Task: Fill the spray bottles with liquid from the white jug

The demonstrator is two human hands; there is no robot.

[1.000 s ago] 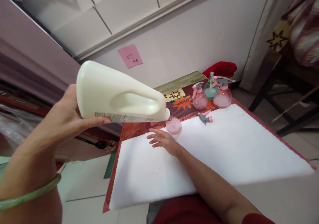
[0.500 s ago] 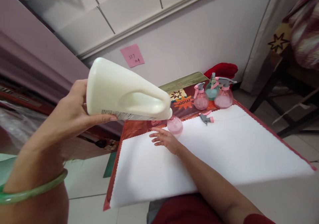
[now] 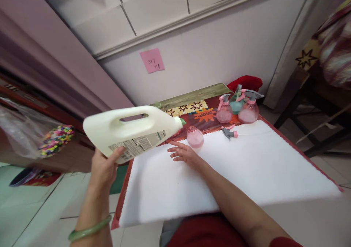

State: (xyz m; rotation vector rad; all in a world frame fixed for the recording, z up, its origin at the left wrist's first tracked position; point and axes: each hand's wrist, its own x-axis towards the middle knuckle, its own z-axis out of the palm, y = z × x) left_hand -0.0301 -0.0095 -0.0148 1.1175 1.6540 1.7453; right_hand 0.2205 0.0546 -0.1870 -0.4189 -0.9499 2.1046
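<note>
My left hand [image 3: 105, 166] grips a large pale jug [image 3: 131, 130] with a built-in handle and a printed label, near its base. The jug lies nearly level in the air, its green-tipped spout pointing right, apart from the bottle below. A round pink spray bottle [image 3: 195, 139] without its top stands on the white cloth, with pinkish liquid inside. Beside that bottle my right hand [image 3: 183, 154] is held out, fingers spread, holding nothing. A grey and pink spray head [image 3: 229, 133] with a thin clear tube lies to the right on the cloth.
Two pink spray bottles [image 3: 248, 112] and a green spray bottle [image 3: 236, 103] stand at the table's back right. A white cloth [image 3: 233, 173] covers most of the table. A pink note [image 3: 152, 60] is on the wall, and a dark stool [image 3: 298, 119] stands right.
The jug has swung down and left from its tipped pose, and its spout has come away from the pink bottle's mouth. My right hand has stayed almost in place.
</note>
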